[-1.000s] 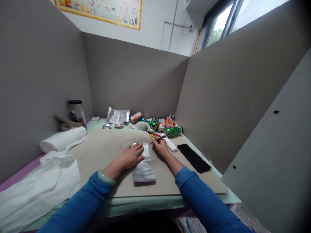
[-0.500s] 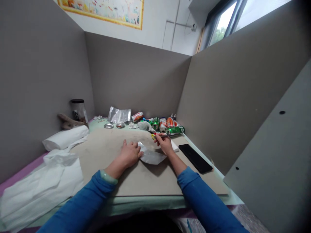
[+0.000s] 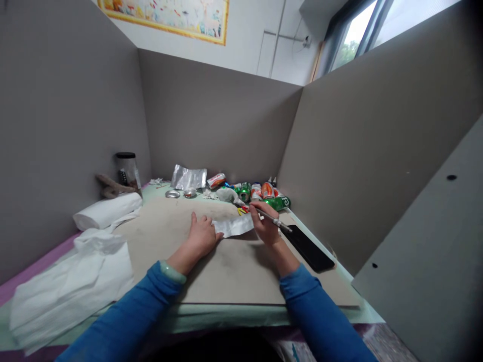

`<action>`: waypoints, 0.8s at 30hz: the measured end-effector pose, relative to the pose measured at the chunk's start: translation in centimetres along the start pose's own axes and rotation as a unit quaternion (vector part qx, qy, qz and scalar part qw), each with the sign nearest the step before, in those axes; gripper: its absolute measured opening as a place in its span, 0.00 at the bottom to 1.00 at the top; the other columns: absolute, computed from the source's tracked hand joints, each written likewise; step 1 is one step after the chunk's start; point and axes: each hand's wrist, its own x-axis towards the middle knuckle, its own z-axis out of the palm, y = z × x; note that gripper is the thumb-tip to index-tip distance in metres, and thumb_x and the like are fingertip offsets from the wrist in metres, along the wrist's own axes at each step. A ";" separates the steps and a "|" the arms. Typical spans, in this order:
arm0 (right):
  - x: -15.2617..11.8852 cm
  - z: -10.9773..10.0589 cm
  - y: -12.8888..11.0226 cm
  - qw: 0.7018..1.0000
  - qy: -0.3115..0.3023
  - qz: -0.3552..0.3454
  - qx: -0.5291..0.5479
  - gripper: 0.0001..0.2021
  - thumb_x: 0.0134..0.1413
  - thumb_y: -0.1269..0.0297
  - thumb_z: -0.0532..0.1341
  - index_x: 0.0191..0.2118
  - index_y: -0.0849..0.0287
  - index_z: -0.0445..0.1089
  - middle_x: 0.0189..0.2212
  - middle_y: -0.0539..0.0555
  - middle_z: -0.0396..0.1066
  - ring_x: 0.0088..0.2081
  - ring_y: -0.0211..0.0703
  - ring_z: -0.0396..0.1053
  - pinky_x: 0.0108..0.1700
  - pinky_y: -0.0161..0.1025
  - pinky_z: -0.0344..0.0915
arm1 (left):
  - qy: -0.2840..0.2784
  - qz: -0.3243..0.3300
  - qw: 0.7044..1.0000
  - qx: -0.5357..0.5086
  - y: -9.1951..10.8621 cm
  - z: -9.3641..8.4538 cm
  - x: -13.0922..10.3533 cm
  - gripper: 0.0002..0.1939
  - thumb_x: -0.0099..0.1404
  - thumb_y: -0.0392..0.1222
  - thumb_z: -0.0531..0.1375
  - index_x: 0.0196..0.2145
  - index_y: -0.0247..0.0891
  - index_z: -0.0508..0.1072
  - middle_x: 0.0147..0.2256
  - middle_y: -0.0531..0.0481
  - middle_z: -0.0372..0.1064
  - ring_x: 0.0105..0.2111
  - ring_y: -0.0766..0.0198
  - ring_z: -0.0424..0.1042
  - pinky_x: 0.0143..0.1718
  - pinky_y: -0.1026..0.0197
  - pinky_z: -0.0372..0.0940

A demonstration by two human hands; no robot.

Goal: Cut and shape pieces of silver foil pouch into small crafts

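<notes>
Foil (image 3: 233,227) is between the left hand (image 3: 200,236) and the right hand (image 3: 267,229), over the board (image 3: 234,281).
The left hand touches one end of the foil, but I cannot tell if it pinches or just presses. The right hand, at the other end, holds a thin tool (image 3: 278,222). A black phone (image 3: 311,250) is close by. Cans (image 3: 267,190) lie behind.
</notes>
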 end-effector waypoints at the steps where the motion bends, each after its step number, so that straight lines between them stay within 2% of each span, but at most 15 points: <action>1: -0.2 0.2 -0.6 0.999 -0.021 -0.026 -0.009 0.10 0.56 0.60 0.56 0.37 0.58 0.70 0.34 0.57 0.72 0.37 0.45 0.70 0.43 0.42 0.65 | 0.002 -0.002 1.000 0.001 0.0 0.0 0.0 0.24 0.66 0.55 0.49 0.37 0.36 0.77 0.41 0.37 0.70 0.45 0.46 0.63 0.54 0.34 0.38; 5: -0.9 1.6 -2.5 0.991 -0.107 -0.081 -0.010 0.10 0.57 0.62 0.54 0.39 0.58 0.71 0.35 0.57 0.73 0.38 0.43 0.70 0.44 0.40 0.64 | 0.009 -0.005 1.000 -0.006 0.1 0.0 0.0 0.25 0.66 0.56 0.48 0.36 0.34 0.77 0.41 0.35 0.70 0.46 0.45 0.63 0.54 0.36 0.42; 9: -1.8 3.1 -2.8 0.970 -0.222 -0.086 -0.042 0.12 0.60 0.62 0.51 0.41 0.58 0.70 0.35 0.57 0.73 0.37 0.43 0.70 0.42 0.39 0.62 | 0.003 0.001 1.000 -0.009 -0.1 0.0 -0.1 0.25 0.67 0.56 0.47 0.37 0.35 0.77 0.39 0.36 0.72 0.44 0.47 0.65 0.56 0.36 0.36; 11: -2.1 3.6 -2.6 0.959 -0.260 -0.080 -0.076 0.13 0.60 0.61 0.51 0.42 0.58 0.70 0.35 0.57 0.73 0.37 0.44 0.69 0.41 0.38 0.61 | -0.002 -0.001 1.000 -0.011 -0.2 0.0 -0.1 0.25 0.67 0.56 0.46 0.36 0.37 0.77 0.37 0.38 0.73 0.43 0.48 0.66 0.56 0.35 0.34; 15: -2.5 3.9 -1.6 0.943 -0.273 -0.025 -0.187 0.12 0.59 0.60 0.52 0.40 0.57 0.71 0.30 0.57 0.73 0.33 0.44 0.68 0.36 0.38 0.59 | 0.007 0.005 1.000 -0.019 -0.4 0.0 0.0 0.25 0.68 0.53 0.45 0.33 0.37 0.77 0.35 0.39 0.74 0.43 0.47 0.65 0.55 0.32 0.34; 18: -2.6 3.9 -0.5 0.931 -0.271 0.021 -0.242 0.11 0.58 0.59 0.53 0.38 0.56 0.71 0.29 0.57 0.73 0.31 0.44 0.68 0.33 0.37 0.58 | 0.009 0.018 0.999 -0.042 -0.7 -0.1 0.2 0.21 0.68 0.48 0.46 0.32 0.40 0.77 0.31 0.42 0.74 0.43 0.49 0.65 0.56 0.33 0.36; 21: -2.6 4.0 1.0 0.936 -0.266 0.060 -0.222 0.10 0.58 0.60 0.53 0.38 0.55 0.71 0.30 0.56 0.74 0.32 0.44 0.69 0.33 0.37 0.59 | 0.008 0.027 0.994 -0.105 -1.2 -0.1 0.5 0.15 0.65 0.43 0.51 0.41 0.42 0.76 0.33 0.45 0.74 0.43 0.53 0.65 0.56 0.41 0.44; 24: -2.7 4.5 2.4 0.950 -0.251 0.102 -0.157 0.08 0.57 0.62 0.55 0.39 0.55 0.70 0.31 0.53 0.74 0.33 0.43 0.70 0.35 0.36 0.61 | -0.003 0.051 0.985 -0.163 -1.8 0.0 0.6 0.17 0.60 0.40 0.55 0.47 0.41 0.73 0.35 0.46 0.74 0.42 0.55 0.66 0.52 0.51 0.54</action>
